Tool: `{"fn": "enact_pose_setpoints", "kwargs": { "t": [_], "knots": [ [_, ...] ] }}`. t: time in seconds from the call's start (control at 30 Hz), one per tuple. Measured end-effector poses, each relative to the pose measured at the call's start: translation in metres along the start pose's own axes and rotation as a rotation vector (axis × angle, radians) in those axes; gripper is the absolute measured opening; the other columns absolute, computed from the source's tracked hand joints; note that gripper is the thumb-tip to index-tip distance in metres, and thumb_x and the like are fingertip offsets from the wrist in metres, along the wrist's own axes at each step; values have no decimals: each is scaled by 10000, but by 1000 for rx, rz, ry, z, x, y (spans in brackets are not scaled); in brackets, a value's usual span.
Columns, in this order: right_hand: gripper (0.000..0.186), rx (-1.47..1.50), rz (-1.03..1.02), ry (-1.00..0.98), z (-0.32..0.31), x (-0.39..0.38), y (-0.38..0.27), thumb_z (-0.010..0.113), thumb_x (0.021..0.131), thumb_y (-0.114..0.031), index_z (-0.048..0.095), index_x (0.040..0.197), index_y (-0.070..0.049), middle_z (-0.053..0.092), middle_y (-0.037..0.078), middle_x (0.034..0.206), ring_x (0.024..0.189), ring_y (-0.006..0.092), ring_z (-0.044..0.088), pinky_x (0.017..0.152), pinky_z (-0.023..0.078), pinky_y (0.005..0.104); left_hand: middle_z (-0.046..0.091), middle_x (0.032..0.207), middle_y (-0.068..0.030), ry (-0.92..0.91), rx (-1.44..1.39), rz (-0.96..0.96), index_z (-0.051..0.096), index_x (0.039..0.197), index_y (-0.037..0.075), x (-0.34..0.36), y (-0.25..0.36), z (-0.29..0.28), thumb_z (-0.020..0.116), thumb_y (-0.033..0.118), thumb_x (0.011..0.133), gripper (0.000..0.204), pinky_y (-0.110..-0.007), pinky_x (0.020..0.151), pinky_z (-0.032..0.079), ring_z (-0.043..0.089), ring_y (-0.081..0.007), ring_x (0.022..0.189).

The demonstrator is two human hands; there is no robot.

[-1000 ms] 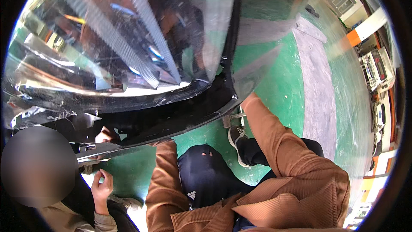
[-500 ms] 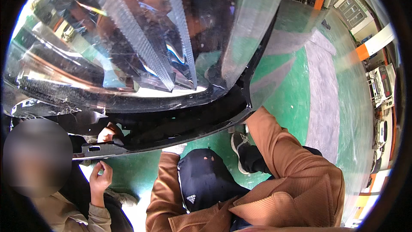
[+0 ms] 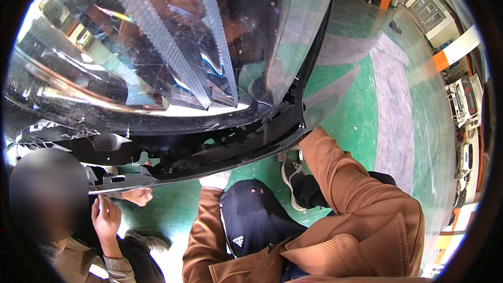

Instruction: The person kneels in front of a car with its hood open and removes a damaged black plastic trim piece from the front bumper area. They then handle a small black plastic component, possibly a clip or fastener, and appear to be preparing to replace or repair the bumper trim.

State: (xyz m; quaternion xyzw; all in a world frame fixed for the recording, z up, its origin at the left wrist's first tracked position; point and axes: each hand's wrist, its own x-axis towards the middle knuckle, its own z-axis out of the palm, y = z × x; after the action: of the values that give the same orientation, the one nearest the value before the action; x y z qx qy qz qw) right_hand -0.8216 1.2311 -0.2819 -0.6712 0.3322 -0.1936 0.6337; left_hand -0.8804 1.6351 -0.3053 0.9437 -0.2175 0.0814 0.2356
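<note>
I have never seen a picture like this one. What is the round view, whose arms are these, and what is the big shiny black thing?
The picture comes from a wide fisheye camera worn on a person's head, looking down, so straight edges bend near the rim. The two brown sleeves rising from the lower edge are the wearer's own arms. The left hand, in a pale glove, reaches up to the lower edge of a large glossy black car body panel, which mirrors the surroundings. The right hand is hidden behind the panel's edge, so I cannot tell what it holds. Between the arms is the wearer's dark clothing with a small white mark. At lower left a second person's hand touches a grey bracket under the panel. Below everything lies a green floor with a grey strip.
</note>
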Motion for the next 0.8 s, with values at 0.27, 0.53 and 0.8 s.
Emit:
{"fn": "enact_pose_setpoints", "kwargs": {
  "t": [0.27, 0.53, 0.8],
  "knots": [
    [857, 491, 191, 2, -22, -23, 7, 411, 992, -719, 290, 1590, -116, 253, 135, 1660, 1519, 375, 273, 1212, 174, 641, 658, 1424, -96, 13, 230, 33, 672, 1375, 214, -3, -14, 31, 513, 513, 1016, 493, -597, 1177, 352, 549, -351, 1365],
    [910, 586, 206, 26, -17, -20, 9, 400, 989, -740, 240, 1633, -118, 201, 132, 1708, 1557, 381, 232, 1232, 141, 657, 644, 1434, -107, -5, 216, -33, 667, 1377, 201, 2, -16, 44, 501, 523, 1023, 507, -595, 1184, 345, 541, -357, 1370],
    [963, 669, 196, 72, -39, 3, -3, 390, 986, -760, 189, 1677, -119, 150, 128, 1755, 1595, 386, 190, 1251, 109, 673, 630, 1443, -118, -29, 223, -118, 662, 1380, 188, 6, -30, 46, 490, 534, 1031, 521, -592, 1191, 338, 532, -363, 1375]
  ]
}}
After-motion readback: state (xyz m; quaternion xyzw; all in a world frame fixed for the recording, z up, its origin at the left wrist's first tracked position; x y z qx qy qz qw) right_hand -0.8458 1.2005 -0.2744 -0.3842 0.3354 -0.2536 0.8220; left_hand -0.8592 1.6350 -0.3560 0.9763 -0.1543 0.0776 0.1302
